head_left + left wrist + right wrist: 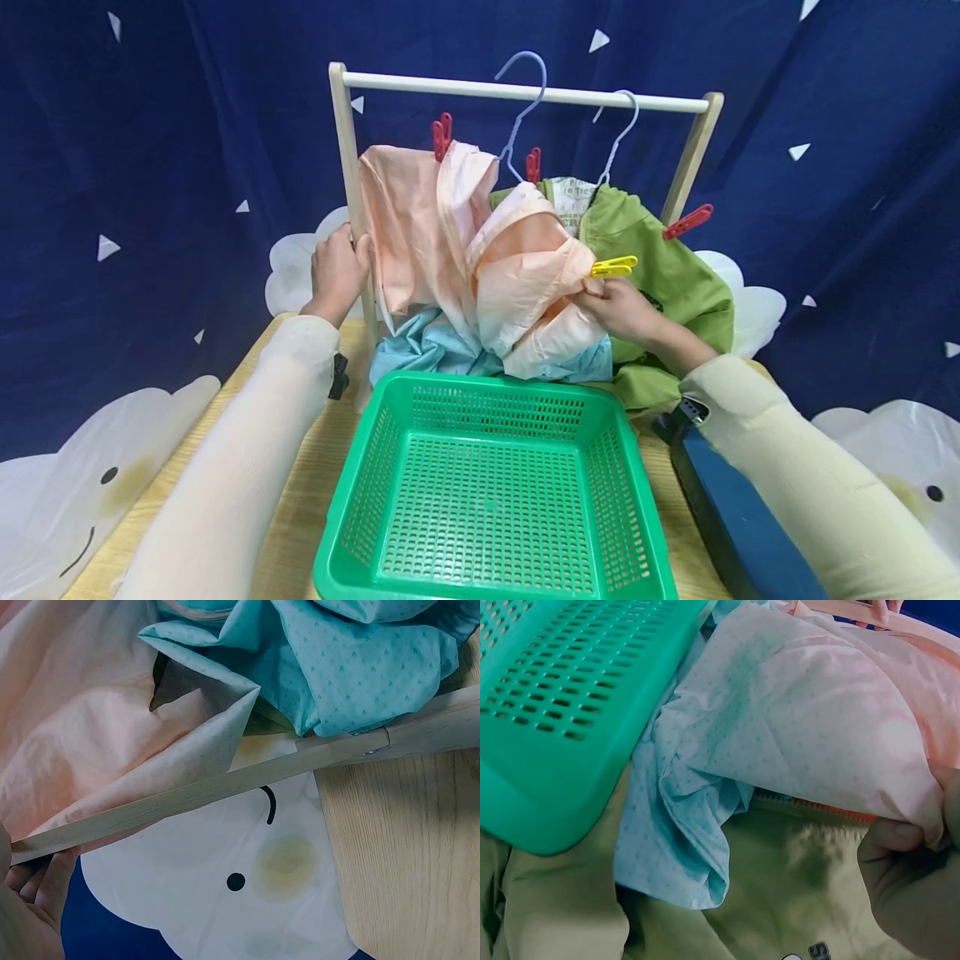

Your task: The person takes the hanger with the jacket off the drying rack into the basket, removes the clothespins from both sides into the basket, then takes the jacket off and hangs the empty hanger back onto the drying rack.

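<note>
rack (525, 92): left hand (337, 271) wraps fingers round its 9 o'clock post.
garment: peach garment (480, 267) hangs centre, right hand (618, 308) pinches its 3 o'clock edge.
peg: yellow peg (613, 267) just above the fingers.
risk: hard tug likely tips rack, pops peg.

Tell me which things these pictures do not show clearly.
- Green shirt print: head view, too small and covered by the peach garment; cut by the bottom edge in the right wrist view.
- Right hand fingertips: head view, tucked behind peach cloth, so whether they touch the yellow peg is unclear.
- Left hand: left wrist view, mostly cut off at the corner.
- Dark blue box: arm and frame edge hide it.
</note>
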Motion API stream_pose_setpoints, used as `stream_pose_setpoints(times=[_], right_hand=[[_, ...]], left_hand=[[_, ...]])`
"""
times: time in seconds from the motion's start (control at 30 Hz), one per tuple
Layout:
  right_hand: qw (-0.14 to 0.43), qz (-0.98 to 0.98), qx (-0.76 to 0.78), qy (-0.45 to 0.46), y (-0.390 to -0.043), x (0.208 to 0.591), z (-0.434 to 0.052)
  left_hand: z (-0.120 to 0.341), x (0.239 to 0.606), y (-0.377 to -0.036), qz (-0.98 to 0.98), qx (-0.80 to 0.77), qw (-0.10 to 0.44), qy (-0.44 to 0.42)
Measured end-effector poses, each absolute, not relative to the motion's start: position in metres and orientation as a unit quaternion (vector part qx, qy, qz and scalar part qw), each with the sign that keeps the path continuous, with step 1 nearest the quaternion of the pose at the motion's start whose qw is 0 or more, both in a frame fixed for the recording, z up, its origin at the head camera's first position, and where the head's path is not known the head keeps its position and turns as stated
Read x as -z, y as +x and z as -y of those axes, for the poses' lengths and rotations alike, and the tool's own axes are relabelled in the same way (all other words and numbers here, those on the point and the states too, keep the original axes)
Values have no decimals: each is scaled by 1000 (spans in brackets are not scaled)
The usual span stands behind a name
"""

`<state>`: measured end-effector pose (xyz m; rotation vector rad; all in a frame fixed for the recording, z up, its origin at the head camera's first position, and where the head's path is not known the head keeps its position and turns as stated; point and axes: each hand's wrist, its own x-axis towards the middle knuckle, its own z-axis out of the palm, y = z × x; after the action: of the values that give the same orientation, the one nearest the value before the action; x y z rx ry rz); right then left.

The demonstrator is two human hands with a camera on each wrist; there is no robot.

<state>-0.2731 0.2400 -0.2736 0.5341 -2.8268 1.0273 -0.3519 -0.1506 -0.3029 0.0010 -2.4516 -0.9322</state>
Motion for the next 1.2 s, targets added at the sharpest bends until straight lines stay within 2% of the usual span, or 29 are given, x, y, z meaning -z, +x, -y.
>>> stream_pose_setpoints(times=[0.4, 0.83, 1.2], right_hand=[[56, 913, -368, 168, -268, 278, -253], [29, 923, -342, 173, -262, 275, -268], [-1, 909, -379, 175, -254, 271, -283]], left_hand=[[152, 302, -353, 906, 337, 256, 1], [149, 304, -351, 904, 348, 249, 9], [151, 302, -354, 902, 349, 255, 2]])
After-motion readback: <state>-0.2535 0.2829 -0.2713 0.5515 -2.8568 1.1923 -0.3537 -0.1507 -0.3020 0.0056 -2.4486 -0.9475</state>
